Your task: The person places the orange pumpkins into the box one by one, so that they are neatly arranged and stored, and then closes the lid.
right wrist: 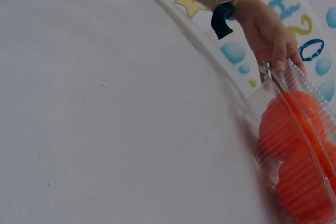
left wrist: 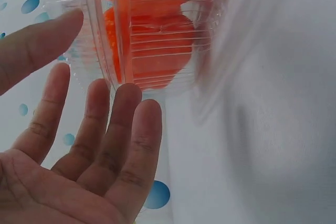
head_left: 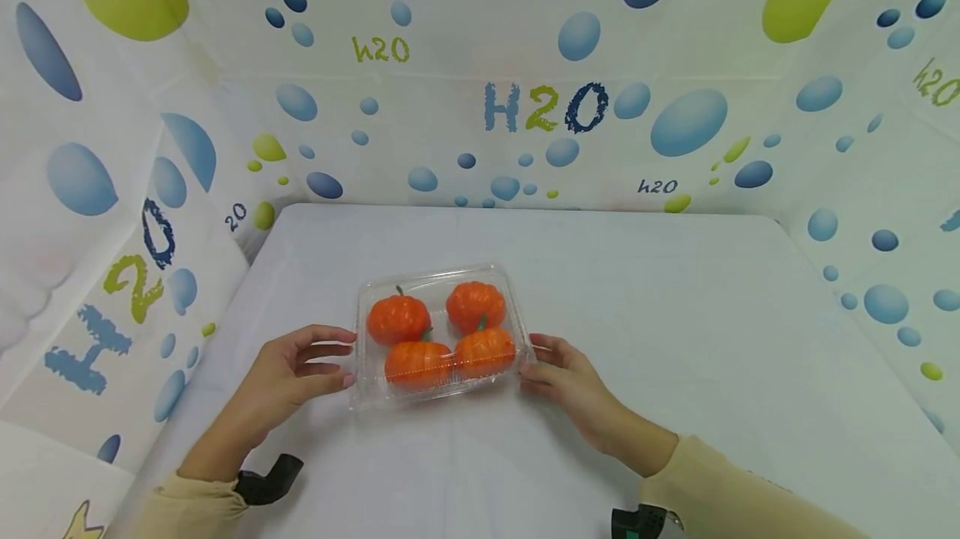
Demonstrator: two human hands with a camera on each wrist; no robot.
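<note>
A clear plastic clamshell box (head_left: 438, 276) with its lid down sits in front of me, slightly tilted in the head view. Inside are several small orange pumpkins (head_left: 398, 319) with green stems. At the box's left end is my left hand (head_left: 300, 368), fingers spread and nearly straight, thumb and fingertips right at the rim. The left wrist view shows that palm (left wrist: 63, 187) facing the ribbed side of the box. My right hand (head_left: 566, 385) grips the opposite end near the front corner, its thumb overlapping the edge. The right wrist view leaves my right hand out.
A white cloth covers the table (head_left: 660, 314). Around it hangs a white curtain (head_left: 465, 6) with blue and green drops and H2O lettering, close beyond the back and left edges. A black wrist strap (head_left: 268, 481) juts out below my left sleeve.
</note>
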